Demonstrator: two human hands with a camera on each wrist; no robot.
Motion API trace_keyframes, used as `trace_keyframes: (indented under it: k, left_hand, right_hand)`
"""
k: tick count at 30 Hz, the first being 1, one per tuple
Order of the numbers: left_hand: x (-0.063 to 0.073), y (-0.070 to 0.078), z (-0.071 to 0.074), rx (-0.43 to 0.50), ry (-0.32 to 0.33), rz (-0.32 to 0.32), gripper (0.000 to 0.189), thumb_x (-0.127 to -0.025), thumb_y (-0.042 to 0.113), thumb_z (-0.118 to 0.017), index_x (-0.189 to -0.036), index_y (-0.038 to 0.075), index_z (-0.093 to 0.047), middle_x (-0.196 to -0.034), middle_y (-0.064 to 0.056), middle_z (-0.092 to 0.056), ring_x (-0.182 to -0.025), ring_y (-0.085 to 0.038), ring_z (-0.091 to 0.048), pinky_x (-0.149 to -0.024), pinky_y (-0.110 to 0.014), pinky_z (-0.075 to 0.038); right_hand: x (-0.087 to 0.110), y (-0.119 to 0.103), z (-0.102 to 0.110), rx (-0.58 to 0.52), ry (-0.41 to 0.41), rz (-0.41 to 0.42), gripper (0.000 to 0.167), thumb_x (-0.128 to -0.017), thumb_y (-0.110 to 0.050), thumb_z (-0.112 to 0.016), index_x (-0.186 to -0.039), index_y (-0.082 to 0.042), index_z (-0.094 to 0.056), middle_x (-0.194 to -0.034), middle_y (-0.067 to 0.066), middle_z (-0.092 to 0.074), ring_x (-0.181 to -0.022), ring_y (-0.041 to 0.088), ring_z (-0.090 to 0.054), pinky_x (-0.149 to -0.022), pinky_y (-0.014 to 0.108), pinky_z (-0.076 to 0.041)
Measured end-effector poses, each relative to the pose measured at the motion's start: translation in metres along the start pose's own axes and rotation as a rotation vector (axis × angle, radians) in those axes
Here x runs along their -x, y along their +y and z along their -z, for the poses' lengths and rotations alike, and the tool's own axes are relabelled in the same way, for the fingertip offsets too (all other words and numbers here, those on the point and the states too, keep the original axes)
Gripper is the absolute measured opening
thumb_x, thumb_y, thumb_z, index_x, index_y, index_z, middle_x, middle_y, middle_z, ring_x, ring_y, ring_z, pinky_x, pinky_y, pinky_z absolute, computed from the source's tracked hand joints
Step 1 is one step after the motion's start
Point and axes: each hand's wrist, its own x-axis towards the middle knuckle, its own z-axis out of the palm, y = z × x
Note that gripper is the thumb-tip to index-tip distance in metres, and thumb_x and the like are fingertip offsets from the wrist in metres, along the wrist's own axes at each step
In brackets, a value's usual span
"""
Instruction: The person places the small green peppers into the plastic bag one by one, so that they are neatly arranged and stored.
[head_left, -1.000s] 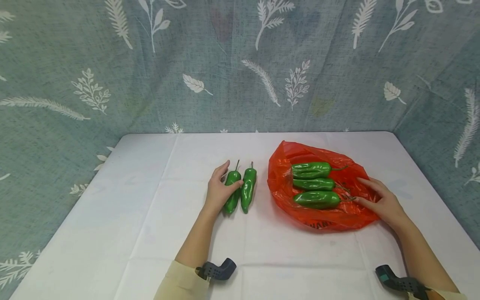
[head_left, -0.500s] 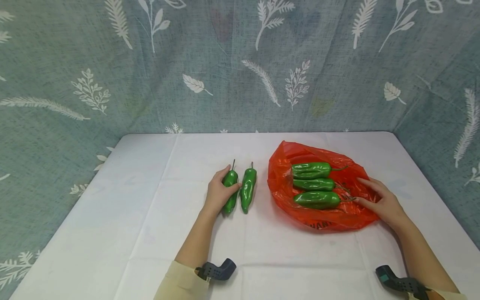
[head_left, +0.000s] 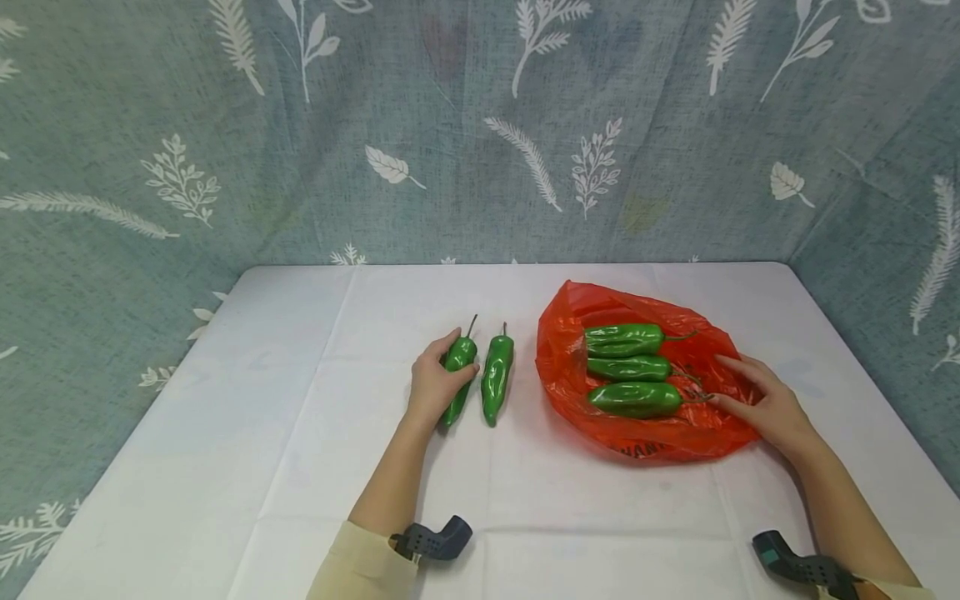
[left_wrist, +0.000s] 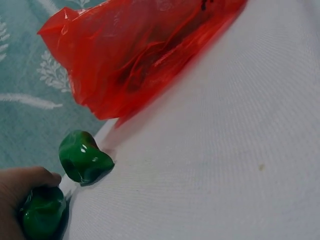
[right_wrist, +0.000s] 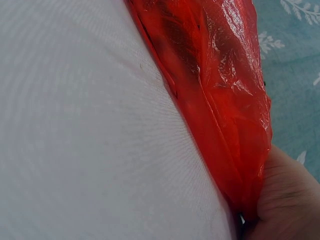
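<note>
My left hand [head_left: 433, 382] grips a green pepper [head_left: 461, 355], its thumb on the near side and its fingers round the far side. A second green pepper [head_left: 497, 380] lies just to the right, apart from it. Over on the right, a red plastic bag [head_left: 558, 350] lies on its side with several green peppers [head_left: 636, 400] in its mouth, stems pointing right. My right hand [head_left: 778, 415] rests at the bag's open end, fingers and thumb spread apart inside the rim. In the right wrist view the red film [right_wrist: 225, 120] hides those fingertips.
A white cloth [head_left: 360, 467] covers the table. Grey-green patterned fabric [head_left: 450, 167] stands behind the table and at both sides. Each wrist wears a dark camera mount, such as the left one [head_left: 438, 540].
The left hand has closed round the left pepper and shifted it slightly left, widening the gap to its neighbour. The right hand and the bag have stayed in place.
</note>
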Motion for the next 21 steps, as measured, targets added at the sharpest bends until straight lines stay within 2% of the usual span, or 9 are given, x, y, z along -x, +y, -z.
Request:
trace_keyframes:
  k: [6, 17, 21]
  left_hand:
    - [-0.0001, 0.0020, 0.0021, 0.032, 0.038, -0.006, 0.066, -0.078, 0.017, -0.074, -0.139, 0.018, -0.048, -0.142, -0.010, -0.047, -0.127, -0.031, -0.047, -0.103, -0.047, -0.041]
    - [-0.0009, 0.0061, 0.0040, 0.067, 0.034, 0.003, 0.066, -0.078, 0.018, -0.075, -0.139, 0.021, -0.049, -0.138, -0.011, -0.051, -0.119, -0.029, -0.053, -0.097, -0.045, -0.046]
    - [-0.0012, 0.0087, 0.0043, 0.087, 0.036, -0.004, 0.067, -0.079, 0.018, -0.074, -0.140, 0.020, -0.048, -0.140, -0.010, -0.049, -0.121, -0.028, -0.051, -0.098, -0.045, -0.045]
  right_hand:
    - [0.0003, -0.0001, 0.0001, -0.004, 0.000, 0.005, 0.068, -0.088, -0.023, -0.067, -0.143, -0.002, -0.035, -0.148, 0.031, -0.022, -0.133, 0.054, -0.017, -0.096, 0.074, -0.023]
    - [0.0004, 0.0003, -0.0003, -0.005, -0.001, -0.002, 0.067, -0.088, -0.023, -0.067, -0.144, -0.004, -0.035, -0.148, 0.030, -0.021, -0.133, 0.053, -0.018, -0.094, 0.073, -0.028]
    - [0.0005, -0.0004, -0.0004, -0.011, -0.002, -0.008, 0.068, -0.088, -0.023, -0.067, -0.144, -0.004, -0.035, -0.149, 0.029, -0.021, -0.133, 0.053, -0.017, -0.094, 0.073, -0.028]
